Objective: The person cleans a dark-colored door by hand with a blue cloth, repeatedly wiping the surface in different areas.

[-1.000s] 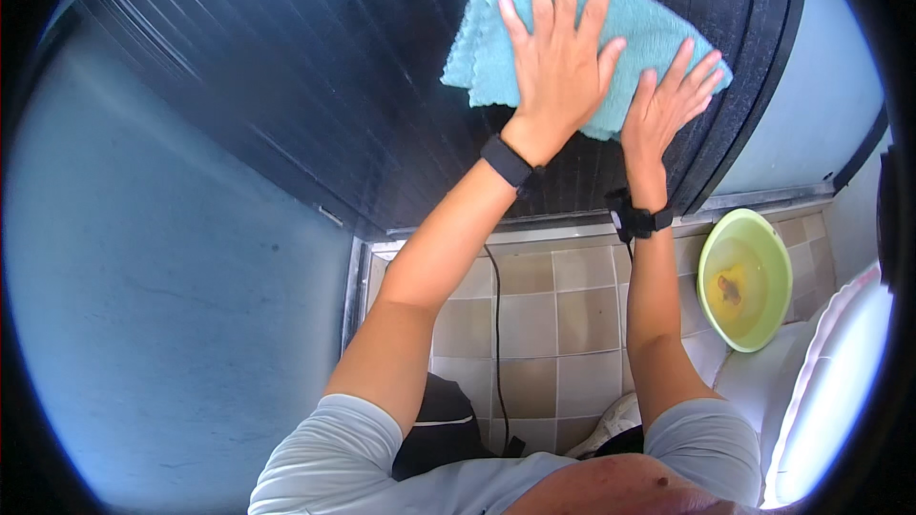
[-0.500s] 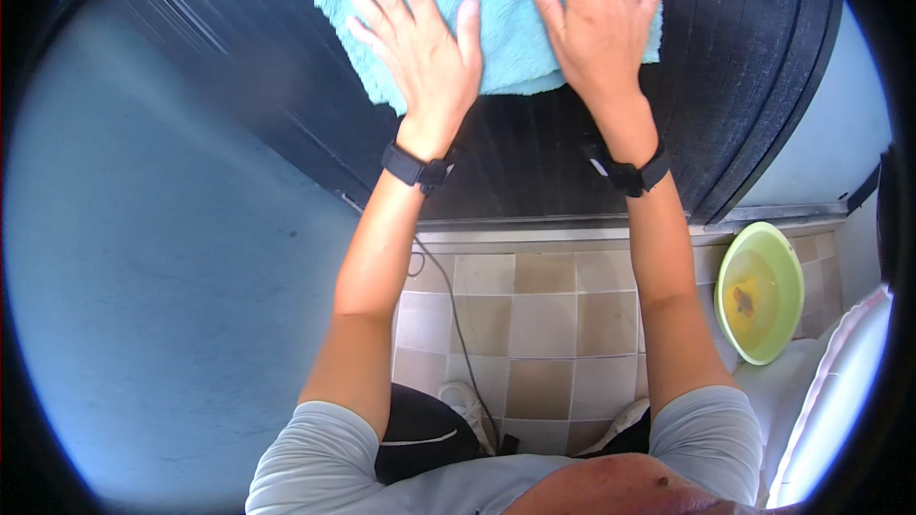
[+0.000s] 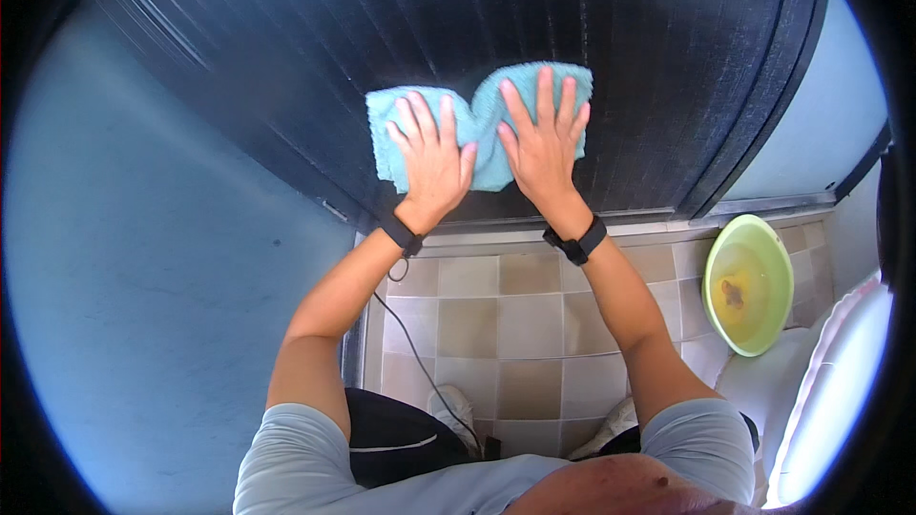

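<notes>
A fluffy turquoise cloth (image 3: 491,167) lies pressed against the dark, ribbed door panel (image 3: 477,19), with a fold running down its middle. My left hand (image 3: 431,157) rests flat on the cloth's left half, its fingers stretched upward. On the right half my right hand (image 3: 546,143) is spread, palm against the cloth. Neither hand has its fingers wrapped round anything. Each wrist wears a black band. The panel's lower edge is just below the cloth.
A pale green basin (image 3: 749,286) with yellowish water stands on the tiled floor (image 3: 530,353) at the right. Beside my left foot runs a dark cable (image 3: 415,348). A blue-grey surface (image 3: 172,277) fills the left side. White, rounded things are at the lower right.
Both hands and the cloth have slid down the panel toward me, from the top of the view to near its lower edge. My elbows are bent more, and the cloth is more bunched.
</notes>
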`<state>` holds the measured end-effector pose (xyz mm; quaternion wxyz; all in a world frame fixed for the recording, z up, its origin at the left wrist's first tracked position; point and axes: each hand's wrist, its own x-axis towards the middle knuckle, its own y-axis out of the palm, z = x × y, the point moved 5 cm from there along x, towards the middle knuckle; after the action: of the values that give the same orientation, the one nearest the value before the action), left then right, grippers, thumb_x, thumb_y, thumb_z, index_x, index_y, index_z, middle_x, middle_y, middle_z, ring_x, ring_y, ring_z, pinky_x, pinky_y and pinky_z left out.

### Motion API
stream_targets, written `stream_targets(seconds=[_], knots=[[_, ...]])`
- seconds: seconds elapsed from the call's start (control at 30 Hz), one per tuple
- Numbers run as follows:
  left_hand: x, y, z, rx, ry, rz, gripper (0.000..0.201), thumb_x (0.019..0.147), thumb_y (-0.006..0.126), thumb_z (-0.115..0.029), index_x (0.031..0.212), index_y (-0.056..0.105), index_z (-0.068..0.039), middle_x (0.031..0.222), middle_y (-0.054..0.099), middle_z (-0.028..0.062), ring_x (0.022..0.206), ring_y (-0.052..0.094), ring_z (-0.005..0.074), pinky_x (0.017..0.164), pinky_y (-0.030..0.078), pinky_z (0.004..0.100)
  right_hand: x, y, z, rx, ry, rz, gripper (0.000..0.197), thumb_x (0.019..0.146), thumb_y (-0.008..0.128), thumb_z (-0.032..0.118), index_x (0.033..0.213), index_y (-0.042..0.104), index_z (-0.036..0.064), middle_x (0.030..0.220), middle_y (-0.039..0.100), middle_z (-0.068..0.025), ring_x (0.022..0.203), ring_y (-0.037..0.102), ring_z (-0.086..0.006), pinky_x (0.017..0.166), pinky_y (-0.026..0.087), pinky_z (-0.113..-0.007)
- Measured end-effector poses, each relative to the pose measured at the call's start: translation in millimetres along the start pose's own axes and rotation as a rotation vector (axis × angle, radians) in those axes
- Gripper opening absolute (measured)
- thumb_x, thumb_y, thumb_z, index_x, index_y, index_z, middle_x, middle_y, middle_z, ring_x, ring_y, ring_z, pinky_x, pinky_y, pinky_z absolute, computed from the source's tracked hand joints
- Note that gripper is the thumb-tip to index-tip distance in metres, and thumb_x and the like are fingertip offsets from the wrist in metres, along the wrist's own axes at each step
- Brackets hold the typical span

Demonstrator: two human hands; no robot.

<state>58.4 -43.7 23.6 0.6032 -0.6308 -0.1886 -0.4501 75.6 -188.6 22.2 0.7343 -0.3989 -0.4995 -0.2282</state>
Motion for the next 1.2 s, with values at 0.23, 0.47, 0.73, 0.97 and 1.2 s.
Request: stream_targets(seconds=[0.23, 0.47, 0.73, 0.97, 1.2], knots=[[3.2, 48.4, -75.8, 0.016, 0.125, 0.13, 0.07, 0.084, 0.059, -0.037, 0.143, 0.032, -0.011, 0.145, 0.026, 0.0245, 0.134, 0.023, 0.0424, 0.096, 0.022, 0.0671, -64.8, -7.4, -85.8, -0.053, 0.188, -0.026, 0.062, 0.08, 0.063, 0.023, 0.138, 0.041, 0.019, 0.152, 0.011, -0.0211, 0.139, 0.006, -0.0464, 0.106, 0.008, -0.064], [71.9, 36.2, -143.9, -0.026, 0.245, -0.074, 0.071, 0.08, 0.063, -0.035, 0.143, 0.034, -0.017, 0.149, 0.025, 0.0181, 0.137, 0.022, 0.0329, 0.095, 0.027, 0.0605, -28.2, -59.8, -136.0, -0.133, 0.226, -0.213, 0.063, 0.088, 0.044, 0.026, 0.144, 0.023, 0.0044, 0.152, 0.005, -0.0267, 0.137, 0.002, -0.0501, 0.105, 0.009, -0.065], [151.9, -24.1, -143.7, -0.145, 0.131, -0.331, 0.07, 0.08, 0.063, -0.032, 0.143, 0.034, -0.019, 0.151, 0.023, 0.0136, 0.139, 0.019, 0.0297, 0.103, 0.02, 0.0556, 65.7, -104.0, -127.9, -0.149, 0.15, -0.371, 0.06, 0.095, 0.037, 0.032, 0.147, 0.019, 0.0097, 0.153, 0.002, -0.022, 0.139, 0.002, -0.0459, 0.106, 0.005, -0.062], [166.1, -81.5, -83.2, -0.184, -0.063, -0.35, 0.07, 0.083, 0.058, -0.031, 0.142, 0.031, -0.006, 0.149, 0.019, 0.0231, 0.137, 0.02, 0.0384, 0.102, 0.026, 0.0602, 137.3, -100.8, -66.8, -0.226, -0.03, -0.399, 0.06, 0.093, 0.045, 0.033, 0.146, 0.025, 0.0169, 0.152, 0.009, -0.0222, 0.138, 0.008, -0.0465, 0.103, 0.014, -0.066], [127.6, -98.3, -13.3, -0.139, -0.235, -0.383, 0.075, 0.081, 0.061, -0.03, 0.143, 0.027, -0.005, 0.148, 0.016, 0.0286, 0.137, 0.014, 0.0444, 0.104, 0.016, 0.064, 153.1, -76.9, 7.2, -0.221, -0.227, -0.323, 0.059, 0.088, 0.053, 0.035, 0.143, 0.035, 0.0216, 0.152, 0.016, -0.0182, 0.136, 0.015, -0.0463, 0.102, 0.016, -0.066]])
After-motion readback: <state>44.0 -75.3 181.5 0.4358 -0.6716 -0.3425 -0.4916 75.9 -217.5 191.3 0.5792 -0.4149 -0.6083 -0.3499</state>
